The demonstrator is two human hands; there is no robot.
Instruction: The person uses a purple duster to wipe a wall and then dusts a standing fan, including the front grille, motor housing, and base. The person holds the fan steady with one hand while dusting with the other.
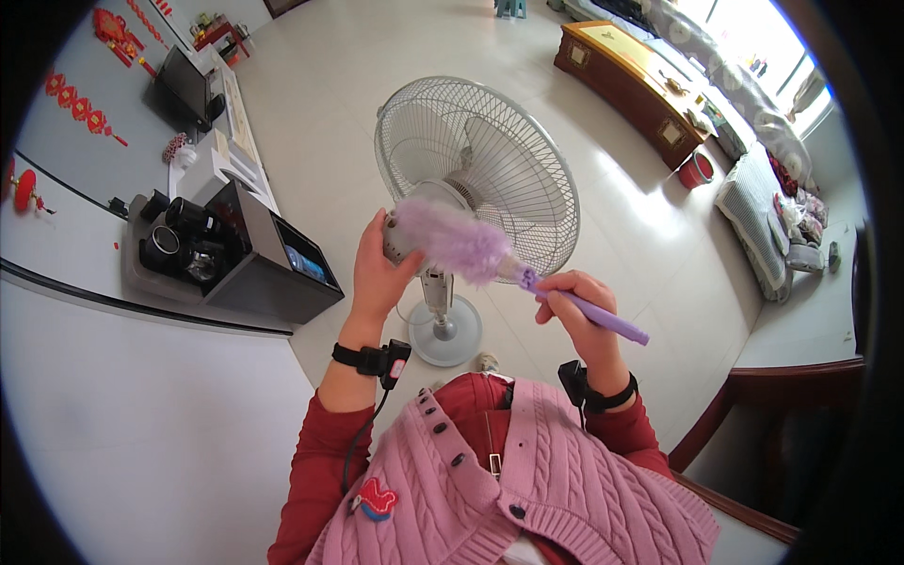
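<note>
A pedestal fan (494,148) stands on the floor in front of me, its grey wire cage tilted away to the upper right. My left hand (376,272) grips the back of the fan's motor housing (395,244), thumb on the near side and fingers on the far side. In my right hand (583,311) is the purple handle of a fluffy duster (459,240). The duster's head lies over the motor housing just behind the cage and hides part of it. Below, the fan's pole (438,296) rises from a round grey base (446,339).
A water dispenser cabinet (261,268) with a tray of black containers stands at the left. Beyond it are a white cabinet (212,173) and a television (185,85). A wooden coffee table (628,99) and a red bucket (696,171) are at the right. A dark wooden rail (798,374) runs lower right.
</note>
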